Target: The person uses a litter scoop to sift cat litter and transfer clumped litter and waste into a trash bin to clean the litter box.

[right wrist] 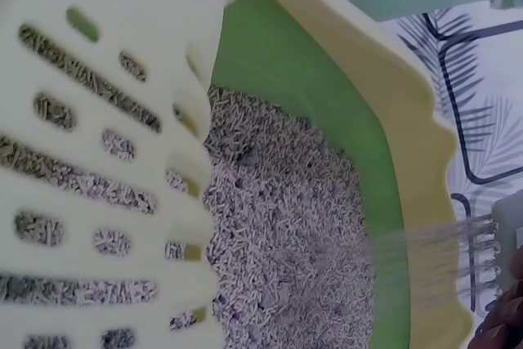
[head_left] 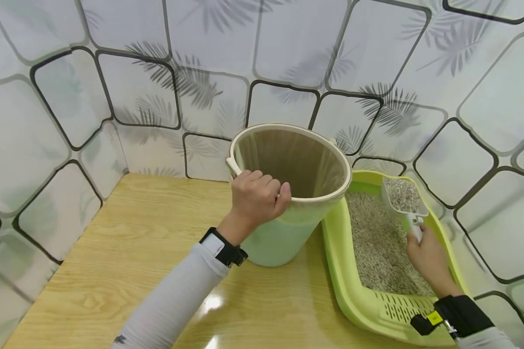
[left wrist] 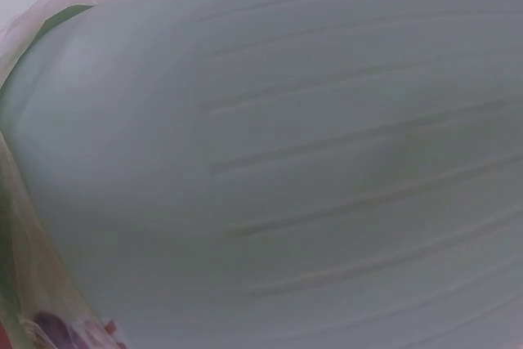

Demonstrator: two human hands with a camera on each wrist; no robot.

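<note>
My left hand (head_left: 259, 196) grips the near rim of a pale green trash bin (head_left: 275, 242), fingers curled over the edge. A translucent liner (head_left: 288, 155) lines its inside. The bin's ridged side (left wrist: 327, 161) fills the left wrist view, hiding that hand. On the right, my right hand (head_left: 430, 257) holds a litter scoop (head_left: 415, 223) by its handle, above a yellow-green litter box (head_left: 338, 257). Pellet litter (head_left: 401, 194) heaps in the scoop. In the right wrist view, streams of grains fall from the slotted scoop (right wrist: 508, 226) onto the litter (right wrist: 286, 226) in the box.
The bin and litter box stand side by side on a wood-grain tabletop (head_left: 157, 232). A slotted ledge (head_left: 401, 308) forms the box's near end. Patterned wall covering (head_left: 209, 97) rises close behind and along both sides.
</note>
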